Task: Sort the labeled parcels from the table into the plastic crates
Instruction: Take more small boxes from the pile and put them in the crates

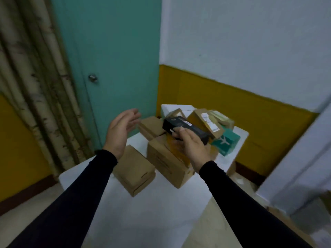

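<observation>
a heap of parcels lies on the far part of the desk [143, 212], near the wall [250, 42]. one carton [133, 171] sits nearest on the left, a larger carton [166, 161] just right of it. the right hand [192, 145] holds a slim box [186, 127] above the heap, a labelled parcel [206, 122] behind it. the left hand [121, 129] hangs over the desk's left edge. a door [111, 59] stands behind on the left.
</observation>
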The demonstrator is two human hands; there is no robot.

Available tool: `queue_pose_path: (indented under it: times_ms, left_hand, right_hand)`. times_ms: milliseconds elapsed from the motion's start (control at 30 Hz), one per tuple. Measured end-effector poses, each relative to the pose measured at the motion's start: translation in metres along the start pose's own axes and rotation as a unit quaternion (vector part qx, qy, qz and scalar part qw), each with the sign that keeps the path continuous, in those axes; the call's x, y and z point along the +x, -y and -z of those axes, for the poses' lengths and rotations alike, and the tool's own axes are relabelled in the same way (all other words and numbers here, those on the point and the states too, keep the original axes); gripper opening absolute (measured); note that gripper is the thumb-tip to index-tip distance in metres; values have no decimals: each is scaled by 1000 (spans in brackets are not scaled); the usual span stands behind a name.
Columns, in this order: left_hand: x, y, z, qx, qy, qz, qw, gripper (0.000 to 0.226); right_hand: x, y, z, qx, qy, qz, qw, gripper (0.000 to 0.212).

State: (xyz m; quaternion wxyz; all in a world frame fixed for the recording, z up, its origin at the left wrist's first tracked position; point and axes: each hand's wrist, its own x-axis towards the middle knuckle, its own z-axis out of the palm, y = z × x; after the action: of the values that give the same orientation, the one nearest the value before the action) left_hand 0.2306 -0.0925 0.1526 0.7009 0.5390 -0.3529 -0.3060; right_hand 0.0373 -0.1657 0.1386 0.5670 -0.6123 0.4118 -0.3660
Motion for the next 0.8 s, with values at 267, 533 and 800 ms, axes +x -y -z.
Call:
queue_pose_path:
  times_ms: [267, 533, 800]
  left_hand:
    - [7, 45, -30, 38, -237, 69, 968, 29]
    - [-24, 83, -35, 125, -361, 162, 910, 26]
    - [-32, 169, -8, 160, -308, 356, 868, 56]
  right_hand:
    - [105, -36, 17, -28, 216, -61, 974, 22]
    - [145, -93, -25, -122, 360, -103, 919, 24]
    - [162, -144, -48, -272, 420, -111, 859, 43]
